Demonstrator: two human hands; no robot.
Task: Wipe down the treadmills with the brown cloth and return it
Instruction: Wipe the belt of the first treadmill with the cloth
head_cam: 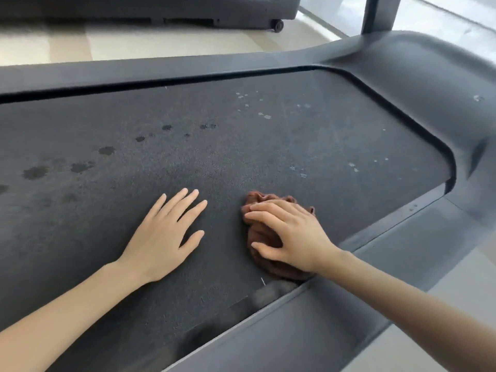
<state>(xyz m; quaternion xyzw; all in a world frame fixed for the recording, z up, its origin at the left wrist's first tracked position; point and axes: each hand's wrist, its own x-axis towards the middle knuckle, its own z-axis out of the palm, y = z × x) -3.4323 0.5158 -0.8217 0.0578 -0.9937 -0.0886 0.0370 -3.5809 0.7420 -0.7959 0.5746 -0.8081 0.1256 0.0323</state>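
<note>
Through the head camera I count two treadmills, one cloth and two bare hands. The near treadmill fills most of my view: a smooth dark grey moulded frame with rounded corners around a wide, grainy black belt. The belt carries a scatter of dark wet-looking blotches towards the left and small pale flecks towards the right. A grey upright post rises at the far right corner. Only the low dark base of the second treadmill, with a small wheel, shows across a pale floor. The brown cloth, soft and bunched into a wrinkled lump, lies on the belt near its closer edge. The right hand presses down on it, fingers nearly straight and close together, thumb against the cloth's side. The left hand rests flat on the bare belt just beside it, fingers spread wide, holding nothing.
</note>
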